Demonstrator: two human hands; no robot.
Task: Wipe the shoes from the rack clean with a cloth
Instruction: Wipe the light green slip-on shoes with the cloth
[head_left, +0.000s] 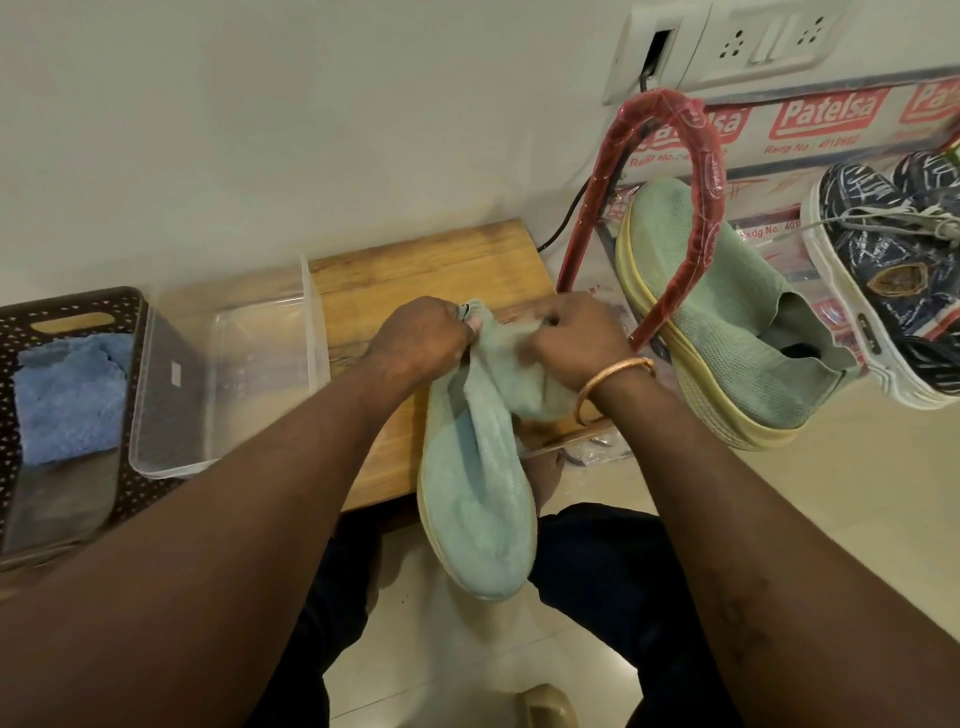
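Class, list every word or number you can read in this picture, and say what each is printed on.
"Patelsa": red logos on the rack's plastic wrap, repeated.
"Redg No": below those logos; digits blurred.
Navy shoe badge: unreadable.
Clear box sticker: unreadable.

Your forearms reach forward, hands close together: your left hand (421, 338) pinches the heel of the green shoe (478, 519), your right hand (576, 338) (bangle (613, 384) on its wrist) curls round the cloth (522, 387).
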